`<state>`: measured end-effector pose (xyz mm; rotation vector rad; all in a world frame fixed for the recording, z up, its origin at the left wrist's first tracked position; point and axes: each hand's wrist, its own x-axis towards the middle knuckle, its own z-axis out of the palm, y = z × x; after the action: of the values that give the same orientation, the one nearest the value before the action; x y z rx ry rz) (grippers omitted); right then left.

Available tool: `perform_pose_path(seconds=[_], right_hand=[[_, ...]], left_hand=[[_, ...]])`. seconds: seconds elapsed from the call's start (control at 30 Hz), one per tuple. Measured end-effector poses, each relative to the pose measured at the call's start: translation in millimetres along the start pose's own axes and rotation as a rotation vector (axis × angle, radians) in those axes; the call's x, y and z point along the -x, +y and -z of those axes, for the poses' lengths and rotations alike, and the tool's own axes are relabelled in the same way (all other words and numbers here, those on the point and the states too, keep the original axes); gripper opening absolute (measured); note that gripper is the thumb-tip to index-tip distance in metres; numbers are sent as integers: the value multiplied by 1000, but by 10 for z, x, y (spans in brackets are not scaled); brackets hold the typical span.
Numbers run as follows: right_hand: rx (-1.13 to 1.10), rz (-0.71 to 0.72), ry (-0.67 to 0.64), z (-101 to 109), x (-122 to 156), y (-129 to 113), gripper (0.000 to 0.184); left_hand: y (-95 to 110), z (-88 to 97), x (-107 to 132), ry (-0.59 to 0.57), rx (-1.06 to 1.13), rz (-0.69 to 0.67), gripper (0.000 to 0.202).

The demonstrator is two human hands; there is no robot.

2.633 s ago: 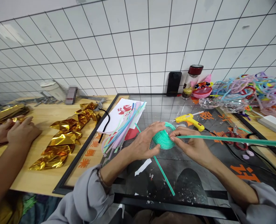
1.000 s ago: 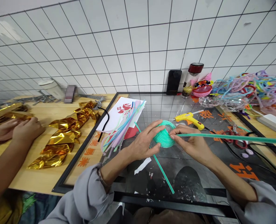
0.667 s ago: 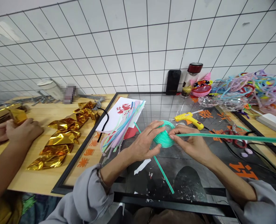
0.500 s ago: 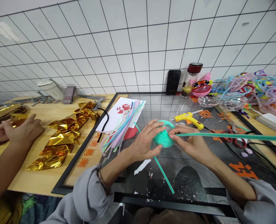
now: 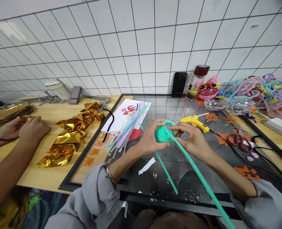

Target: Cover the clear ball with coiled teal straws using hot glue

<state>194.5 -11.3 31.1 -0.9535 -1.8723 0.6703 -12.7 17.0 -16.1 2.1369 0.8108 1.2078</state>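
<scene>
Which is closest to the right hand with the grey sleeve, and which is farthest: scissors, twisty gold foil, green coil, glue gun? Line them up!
From the right hand:
1. Green coil, close on its left.
2. Glue gun, just beyond it.
3. Scissors, over to the right.
4. Twisty gold foil, far left.

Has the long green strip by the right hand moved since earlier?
Yes: the green strip has swung toward the near side; in this view it ran across the red scissors before, now slants clear of them.

Rounded green coil (image 5: 161,135), 1 long strip (image 5: 200,176) trailing
</scene>
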Motion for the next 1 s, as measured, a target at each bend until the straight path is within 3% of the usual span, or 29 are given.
perform_pose_path(seconds=[0.2, 0.4, 0.5, 0.67, 0.83, 1.0], right_hand=[[36, -75, 59, 67, -59, 249, 63], [-201, -308, -59, -66, -19, 461, 93], [-216, -288, -83, -151, 1, 437, 91], [-61, -234, 6, -239, 55, 361, 83], [46, -142, 65, -304, 111, 313, 73], [78, -113, 88, -309, 120, 297, 71]], left_hand=[[-98, 198, -48, -118, 256, 119, 71], [-101, 253, -31, -213, 272, 112, 70], [-109, 233, -25, -201, 312, 149, 67], [-40, 191, 3, -161, 297, 194, 52], [26, 121, 44, -73, 258, 205, 61], [7, 108, 35, -72, 203, 161, 58]])
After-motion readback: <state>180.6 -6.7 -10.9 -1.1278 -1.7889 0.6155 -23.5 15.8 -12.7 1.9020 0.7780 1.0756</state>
